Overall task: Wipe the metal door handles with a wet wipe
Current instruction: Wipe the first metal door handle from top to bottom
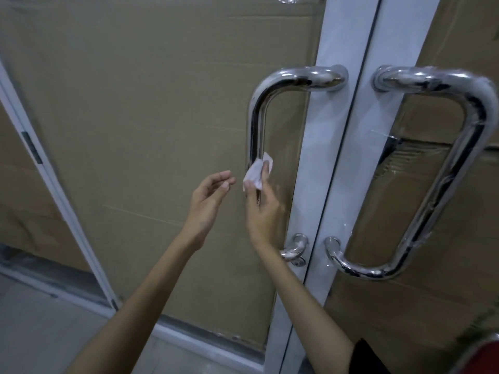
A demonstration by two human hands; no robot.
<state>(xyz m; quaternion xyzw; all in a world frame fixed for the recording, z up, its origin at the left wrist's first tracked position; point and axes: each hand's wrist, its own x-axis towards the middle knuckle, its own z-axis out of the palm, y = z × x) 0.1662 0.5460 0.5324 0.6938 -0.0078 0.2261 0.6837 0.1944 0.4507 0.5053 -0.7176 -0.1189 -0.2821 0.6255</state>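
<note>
The small white folded wet wipe [255, 172] is pressed on the lower bar of the left curved shiny metal door handle [256, 114], pinched by the right hand [263, 209]. The left hand [209, 201] is held just beside it, fingers [225, 179] relaxed and grasping nothing.

The scene is seen through one wide-angle camera worn on the head, so no second view is shared. It is aimed forward and slightly downward at a pair of glass doors, from close by, within arm's reach. The left door handle [256, 117] is placed near the middle of the frame, and the right door handle [442, 168] is cut close to the right edge. Both forearms are seen entering from the bottom edge. Straight frame lines are bent outward by the lens, and a strip of floor [32, 333] is caught at lower left
</note>
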